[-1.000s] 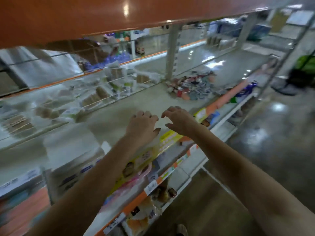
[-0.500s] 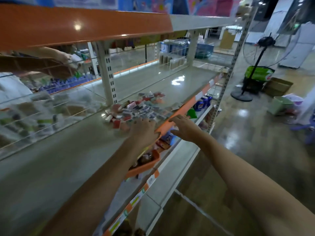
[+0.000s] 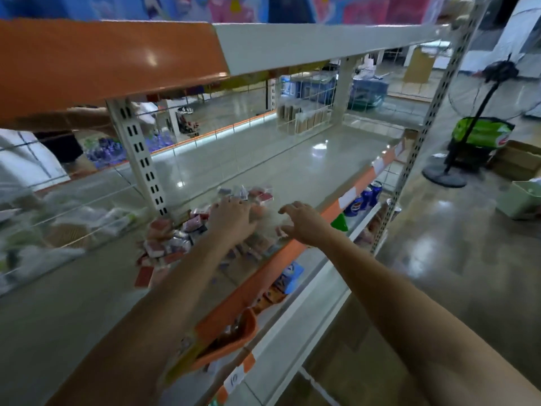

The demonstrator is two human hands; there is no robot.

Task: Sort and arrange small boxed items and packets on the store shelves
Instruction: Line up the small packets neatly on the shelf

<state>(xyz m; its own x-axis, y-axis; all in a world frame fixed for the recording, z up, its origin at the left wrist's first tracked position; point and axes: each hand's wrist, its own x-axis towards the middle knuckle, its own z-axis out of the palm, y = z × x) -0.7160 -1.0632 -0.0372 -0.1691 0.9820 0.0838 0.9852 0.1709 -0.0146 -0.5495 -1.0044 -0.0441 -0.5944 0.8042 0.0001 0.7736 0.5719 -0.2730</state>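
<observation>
A loose pile of small red, pink and purple boxes and packets [image 3: 175, 238] lies on the grey shelf [image 3: 263, 159], beside a slotted upright post. My left hand [image 3: 232, 216] rests palm down on top of the pile, fingers spread over the packets. My right hand [image 3: 303, 221] hovers at the pile's right edge, just above the shelf's orange front lip [image 3: 257, 285], with fingers apart and curled. The image is blurred, so I cannot tell whether either hand grips a packet.
An orange-fronted shelf [image 3: 111, 63] hangs overhead. Behind a wire divider at left lie bagged goods [image 3: 73, 227]. Blue cans [image 3: 363, 197] and an orange tray [image 3: 234, 338] sit on lower shelves. A standing fan [image 3: 474, 121] and cardboard boxes stand on the glossy floor at right. Another person's arm [image 3: 87, 115] reaches in behind the shelf.
Both hands have travelled right along the shelf from an empty stretch to the packet pile; the left hand now lies on the pile and the right hand is at its edge.
</observation>
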